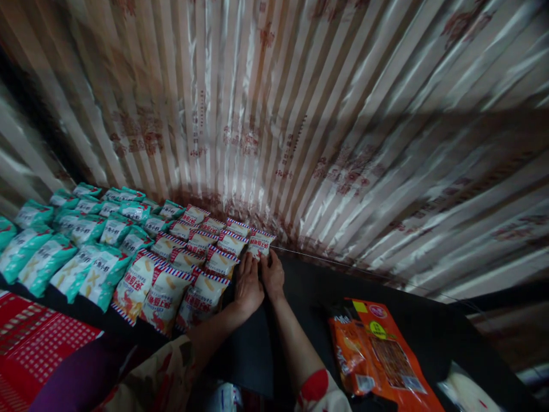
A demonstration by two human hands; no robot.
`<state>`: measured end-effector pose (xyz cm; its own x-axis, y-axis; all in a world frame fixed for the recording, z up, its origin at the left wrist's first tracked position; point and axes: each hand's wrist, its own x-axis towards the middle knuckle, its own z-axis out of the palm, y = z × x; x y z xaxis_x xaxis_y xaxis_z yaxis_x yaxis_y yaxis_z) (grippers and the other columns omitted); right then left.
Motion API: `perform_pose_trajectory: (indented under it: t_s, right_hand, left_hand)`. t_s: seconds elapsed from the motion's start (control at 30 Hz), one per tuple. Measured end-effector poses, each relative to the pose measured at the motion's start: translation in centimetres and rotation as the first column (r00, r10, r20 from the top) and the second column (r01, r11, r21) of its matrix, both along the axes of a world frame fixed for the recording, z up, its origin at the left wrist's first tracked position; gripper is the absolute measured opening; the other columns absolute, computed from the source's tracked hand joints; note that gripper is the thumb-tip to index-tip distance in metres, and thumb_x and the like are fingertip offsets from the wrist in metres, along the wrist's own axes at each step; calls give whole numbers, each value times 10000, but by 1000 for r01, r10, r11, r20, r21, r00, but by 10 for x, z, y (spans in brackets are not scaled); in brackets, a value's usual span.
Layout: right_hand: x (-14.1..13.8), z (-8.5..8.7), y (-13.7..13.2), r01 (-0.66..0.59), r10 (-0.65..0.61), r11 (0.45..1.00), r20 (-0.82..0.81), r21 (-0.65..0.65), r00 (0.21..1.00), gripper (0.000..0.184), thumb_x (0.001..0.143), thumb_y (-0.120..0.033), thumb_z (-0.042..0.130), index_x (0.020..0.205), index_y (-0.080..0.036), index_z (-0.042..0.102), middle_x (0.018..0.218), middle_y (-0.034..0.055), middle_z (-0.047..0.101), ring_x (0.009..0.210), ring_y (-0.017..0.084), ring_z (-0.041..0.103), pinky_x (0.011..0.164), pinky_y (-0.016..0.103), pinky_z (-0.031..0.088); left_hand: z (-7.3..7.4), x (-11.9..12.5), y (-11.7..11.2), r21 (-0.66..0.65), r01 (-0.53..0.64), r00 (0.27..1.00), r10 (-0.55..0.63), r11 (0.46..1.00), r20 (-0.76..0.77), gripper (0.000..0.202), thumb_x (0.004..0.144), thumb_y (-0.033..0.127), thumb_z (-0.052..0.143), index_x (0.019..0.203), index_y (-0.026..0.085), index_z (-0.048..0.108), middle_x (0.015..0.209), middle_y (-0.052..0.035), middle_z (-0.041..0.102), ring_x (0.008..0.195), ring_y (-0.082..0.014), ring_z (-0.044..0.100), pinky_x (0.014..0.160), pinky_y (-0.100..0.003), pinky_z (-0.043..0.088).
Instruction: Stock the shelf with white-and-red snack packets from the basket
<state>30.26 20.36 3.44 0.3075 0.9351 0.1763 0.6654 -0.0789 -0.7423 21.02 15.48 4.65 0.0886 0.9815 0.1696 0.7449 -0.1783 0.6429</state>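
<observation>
A small white, red and blue snack bag (pixel 259 243) lies at the far right end of a block of matching bags, close to the wall covering. My left hand (pixel 249 284) is at its lower left edge, fingers bent against it. At its lower right corner, my right hand (pixel 273 274) has thumb and fingers closed on the edge. Part of the bag's bottom is covered by my fingertips. Left of my hands, several red-and-white snack bags (pixel 165 297) stand in tight rows on the black tabletop (pixel 253 355).
Several teal-and-white snack bags (pixel 103 274) fill the table's left side. A red plastic basket (pixel 43 337) sits in front of them. Orange food packets (pixel 381 349) lie at right, beside a clear-wrapped pale item (pixel 465 392). Pleated, printed foil-like sheeting (pixel 266 114) hangs behind the table.
</observation>
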Motion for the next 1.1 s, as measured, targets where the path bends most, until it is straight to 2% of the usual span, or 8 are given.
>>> perform_pose_trajectory:
  t_s: [0.2, 0.33, 0.5, 0.7, 0.93, 1.1]
  right_hand:
    - [-2, 2, 3, -16, 16, 999, -8, -37, 1000, 484, 835, -382, 408, 1216, -119, 547, 1105, 126, 640, 1008, 212, 586, 898, 310, 421]
    - [-5, -2, 1, 37, -37, 999, 11, -14, 999, 524, 838, -386, 414, 1254, -84, 512, 1136, 160, 618, 1038, 229, 567, 914, 326, 411]
    - [-6, -5, -1, -8, 9, 1000, 10, -4, 1000, 500, 853, -360, 397, 1269, -104, 506, 1116, 137, 630, 1016, 216, 570, 914, 325, 409]
    - [-8, -8, -3, 35, -36, 997, 4, 72, 999, 495, 833, -356, 443, 1258, -114, 520, 1129, 148, 617, 1041, 240, 552, 908, 361, 416]
    - [-6, -16, 0, -12, 14, 996, -24, 84, 1000, 473, 830, -328, 444, 1258, -142, 518, 1076, 117, 643, 969, 215, 582, 882, 345, 432]
    - [-6, -19, -7, 45, -44, 991, -10, 125, 999, 462, 825, -333, 449, 1229, -126, 538, 1147, 143, 611, 1059, 234, 544, 925, 373, 409]
  left_hand:
    - [-3, -1, 1, 20, 22, 1000, -22, 1000, 4, 597, 719, 53, 432, 1314, 5, 413, 1466, -175, 304, 1401, -249, 154, 1153, -415, 203]
    - [-3, -2, 1, 22, 22, 1000, -22, 1000, 4, 585, 744, 74, 433, 1327, 30, 406, 1464, -164, 313, 1399, -248, 162, 1154, -421, 203]
    - [-4, -3, 0, 25, 42, 999, -41, 999, -35, 575, 761, 84, 432, 1329, 5, 398, 1462, -182, 308, 1398, -255, 158, 1159, -402, 193]
    - [-9, 0, 3, 85, 43, 997, -37, 995, -70, 522, 827, 157, 428, 1333, 33, 404, 1452, -180, 325, 1389, -268, 187, 1138, -434, 245]
    - [-10, -2, 5, 50, 68, 991, -62, 996, -119, 531, 829, 157, 437, 1340, 18, 398, 1452, -190, 318, 1387, -275, 182, 1144, -416, 233]
    - [-12, 0, -1, 76, 60, 994, -53, 995, -97, 507, 822, 137, 435, 1317, 26, 426, 1457, -181, 315, 1390, -272, 178, 1139, -419, 247]
